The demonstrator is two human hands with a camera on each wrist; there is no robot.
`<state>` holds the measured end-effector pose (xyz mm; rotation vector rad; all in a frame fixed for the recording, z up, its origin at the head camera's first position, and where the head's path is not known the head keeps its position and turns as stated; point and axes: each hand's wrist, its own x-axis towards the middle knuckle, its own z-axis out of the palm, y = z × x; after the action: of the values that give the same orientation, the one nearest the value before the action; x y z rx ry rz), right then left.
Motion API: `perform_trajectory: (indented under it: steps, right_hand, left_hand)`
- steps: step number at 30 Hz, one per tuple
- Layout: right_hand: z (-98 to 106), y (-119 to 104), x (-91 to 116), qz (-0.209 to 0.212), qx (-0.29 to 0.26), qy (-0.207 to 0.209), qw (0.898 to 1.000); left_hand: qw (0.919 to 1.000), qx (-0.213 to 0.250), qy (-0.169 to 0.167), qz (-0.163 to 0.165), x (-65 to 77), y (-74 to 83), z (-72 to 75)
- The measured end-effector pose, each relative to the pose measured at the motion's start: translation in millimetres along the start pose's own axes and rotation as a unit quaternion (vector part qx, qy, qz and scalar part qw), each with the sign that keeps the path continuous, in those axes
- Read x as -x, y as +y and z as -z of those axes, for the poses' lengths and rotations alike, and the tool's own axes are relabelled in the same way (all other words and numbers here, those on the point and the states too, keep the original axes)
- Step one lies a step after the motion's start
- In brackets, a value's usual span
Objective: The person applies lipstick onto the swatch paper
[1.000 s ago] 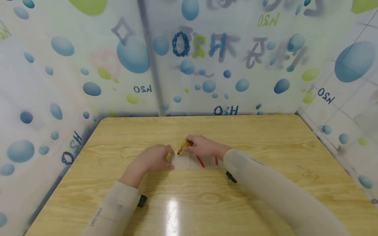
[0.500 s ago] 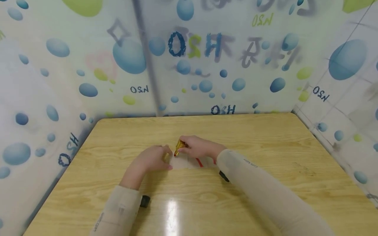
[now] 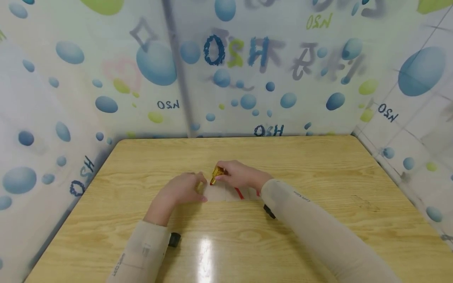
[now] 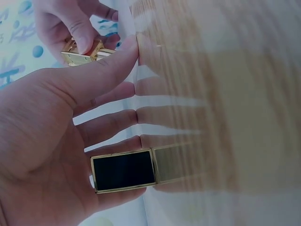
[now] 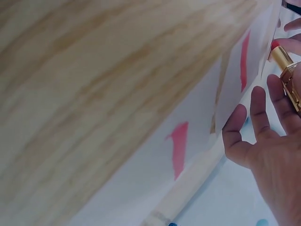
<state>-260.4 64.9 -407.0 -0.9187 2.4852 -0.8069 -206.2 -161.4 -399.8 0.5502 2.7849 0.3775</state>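
Backdrop closes in three sides, pale and dotted with blue and green drops, and we see it meet the far edge of the desk. The desk is yellow wood, with a streak of glare toward us. Over it reach two pale sleeves, with a black block at each wrist. The left hand stands at the left end of the cards, its grip spread, fingers straight, tips down at the surface. The right hand is over the far side of the cards, its grip pinching the lipstick. The white cards lie flat in a row, the right end partly hidden by the right sleeve; we see the leftmost plain. In the left wrist view, the cap, black framed in gold, stands on the desk in front of the little finger; we cannot tell whether they touch. The gold lipstick slants down, its red tip at the leftmost card's far side; contact we cannot tell. Two strokes mark the other cards, one red, one pinker.
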Motion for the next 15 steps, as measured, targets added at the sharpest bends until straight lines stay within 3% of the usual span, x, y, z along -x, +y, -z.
perform_trajectory:
  steps: [15]
  right_hand:
    - [-4.1,2.7,-0.2,0.014,0.013,0.014,1.000]
  left_hand:
    - [0.9999,-0.002,-0.005,0.010,-1.1,1.9,1.7]
